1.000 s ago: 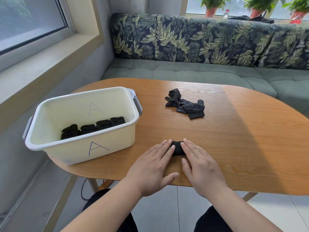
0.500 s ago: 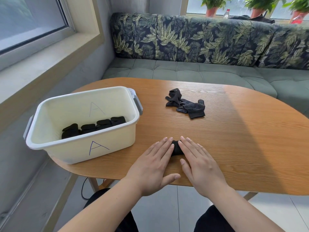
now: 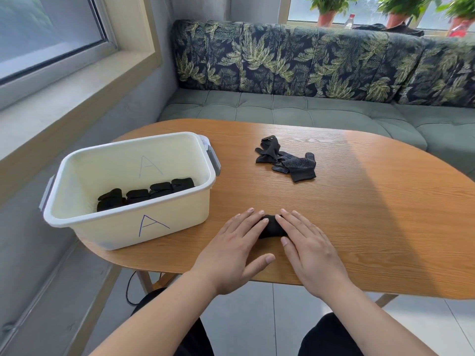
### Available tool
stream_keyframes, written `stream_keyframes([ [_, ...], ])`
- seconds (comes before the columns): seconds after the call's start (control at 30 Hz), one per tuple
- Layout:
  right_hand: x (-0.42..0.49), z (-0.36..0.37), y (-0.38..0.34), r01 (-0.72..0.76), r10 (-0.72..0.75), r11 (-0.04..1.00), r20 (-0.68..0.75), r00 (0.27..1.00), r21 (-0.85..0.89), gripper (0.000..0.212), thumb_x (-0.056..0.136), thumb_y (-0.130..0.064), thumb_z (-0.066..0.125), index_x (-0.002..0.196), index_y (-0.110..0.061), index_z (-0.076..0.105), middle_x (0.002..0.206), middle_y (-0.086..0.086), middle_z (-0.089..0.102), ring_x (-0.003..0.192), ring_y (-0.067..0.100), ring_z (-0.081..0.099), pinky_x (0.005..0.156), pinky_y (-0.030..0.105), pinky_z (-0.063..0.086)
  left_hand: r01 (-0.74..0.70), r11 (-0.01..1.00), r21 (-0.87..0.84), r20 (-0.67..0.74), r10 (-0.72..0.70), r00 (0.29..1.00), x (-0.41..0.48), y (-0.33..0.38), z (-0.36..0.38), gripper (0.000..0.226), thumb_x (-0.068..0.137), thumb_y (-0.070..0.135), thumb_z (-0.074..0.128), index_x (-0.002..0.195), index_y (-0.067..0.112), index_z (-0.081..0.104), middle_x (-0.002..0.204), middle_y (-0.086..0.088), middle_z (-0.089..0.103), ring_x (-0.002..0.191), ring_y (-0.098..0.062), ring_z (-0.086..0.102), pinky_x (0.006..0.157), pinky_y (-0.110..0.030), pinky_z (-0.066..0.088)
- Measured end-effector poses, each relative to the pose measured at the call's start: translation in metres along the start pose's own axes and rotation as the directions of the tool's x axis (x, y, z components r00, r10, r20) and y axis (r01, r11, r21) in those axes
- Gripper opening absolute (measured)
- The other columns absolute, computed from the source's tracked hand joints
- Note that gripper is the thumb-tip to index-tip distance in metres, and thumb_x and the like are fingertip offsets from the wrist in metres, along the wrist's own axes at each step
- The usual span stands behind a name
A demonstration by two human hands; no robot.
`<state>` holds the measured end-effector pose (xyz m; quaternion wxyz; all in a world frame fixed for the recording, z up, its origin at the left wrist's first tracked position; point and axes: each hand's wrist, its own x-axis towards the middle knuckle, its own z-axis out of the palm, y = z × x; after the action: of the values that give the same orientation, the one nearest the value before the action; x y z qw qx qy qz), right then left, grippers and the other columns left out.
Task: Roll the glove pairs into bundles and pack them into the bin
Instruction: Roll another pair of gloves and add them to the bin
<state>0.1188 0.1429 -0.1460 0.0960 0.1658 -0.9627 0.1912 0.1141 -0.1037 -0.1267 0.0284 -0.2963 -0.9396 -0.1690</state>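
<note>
Near the lower centre of the frame, your left hand (image 3: 236, 247) and right hand (image 3: 307, 249) lie flat, fingers straight, pressing a rolled black glove bundle (image 3: 271, 227) onto the wooden table (image 3: 372, 214). Loose dotted black gloves (image 3: 286, 159) lie further up the table. At centre left, the cream bin (image 3: 123, 227) marked "A" holds four bundles (image 3: 145, 192).

bin (image 3: 128, 227) | front wall: "A" | inner far wall: "A"
</note>
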Motion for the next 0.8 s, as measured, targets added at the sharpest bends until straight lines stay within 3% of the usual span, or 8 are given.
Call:
stream_keyframes([
  [0.17,-0.002,-0.003,-0.003,-0.032,0.032,0.999,-0.038,0.999,-0.011,0.049,0.111,-0.041,0.043,0.159,-0.032,0.045,0.163,-0.019,0.043,0.155,0.006,0.032,0.124,0.041,0.036,0.051,0.992,-0.112,-0.134,-0.066,0.989,-0.004,0.001,0.002,0.064,0.11,0.061,0.038,0.162,0.025,0.037,0.169,0.009,0.026,0.16,-0.011,0.017,0.13,-0.037,0.024],
  [0.33,-0.007,-0.005,-0.008,-0.071,0.071,0.997,-0.123,0.99,0.0,0.039,0.108,-0.04,0.043,0.141,-0.025,0.059,0.136,-0.013,0.06,0.128,0.012,0.051,0.104,0.042,0.05,0.04,0.992,-0.117,-0.248,-0.069,0.966,-0.01,0.003,0.004,0.044,0.106,0.044,0.052,0.14,0.016,0.054,0.143,0.0,0.045,0.133,-0.02,0.045,0.112,-0.037,0.042],
  [0.4,-0.007,-0.008,-0.01,-0.063,0.063,0.998,-0.12,0.991,0.0,0.04,0.109,-0.044,0.04,0.14,-0.025,0.057,0.134,-0.012,0.058,0.123,0.013,0.052,0.102,0.041,0.05,0.049,0.995,-0.088,-0.288,-0.073,0.955,-0.011,0.003,0.005,0.035,0.104,0.039,0.056,0.127,0.014,0.057,0.13,-0.001,0.049,0.119,-0.022,0.049,0.101,-0.037,0.046],
  [0.53,-0.004,-0.01,-0.009,-0.009,0.008,0.999,-0.025,1.0,-0.035,0.048,0.113,-0.051,0.031,0.155,-0.032,0.046,0.152,-0.015,0.047,0.141,0.013,0.042,0.115,0.04,0.04,0.026,1.0,0.006,-0.322,-0.023,0.947,-0.01,0.006,0.008,0.021,0.1,0.032,0.058,0.109,0.013,0.06,0.11,-0.001,0.055,0.099,-0.024,0.052,0.085,-0.042,0.049],
  [0.67,-0.005,-0.01,-0.008,-0.008,0.008,1.0,-0.033,0.999,0.008,0.044,0.113,-0.05,0.033,0.149,-0.035,0.054,0.142,-0.022,0.057,0.138,0.006,0.046,0.112,0.042,0.042,0.068,0.997,0.046,-0.298,-0.052,0.953,-0.007,0.005,0.009,0.02,0.103,0.033,0.055,0.105,0.015,0.064,0.105,0.001,0.057,0.098,-0.023,0.052,0.083,-0.043,0.048],
  [0.8,-0.005,-0.015,-0.006,-0.042,0.061,0.981,-0.097,0.993,0.187,0.029,0.111,-0.044,0.048,0.131,-0.037,0.069,0.124,-0.031,0.065,0.128,0.002,0.053,0.104,0.039,0.048,0.116,0.993,0.023,-0.251,-0.107,0.962,-0.004,0.003,0.007,0.031,0.107,0.04,0.049,0.113,0.019,0.07,0.109,0.005,0.058,0.104,-0.018,0.051,0.087,-0.039,0.048],
])
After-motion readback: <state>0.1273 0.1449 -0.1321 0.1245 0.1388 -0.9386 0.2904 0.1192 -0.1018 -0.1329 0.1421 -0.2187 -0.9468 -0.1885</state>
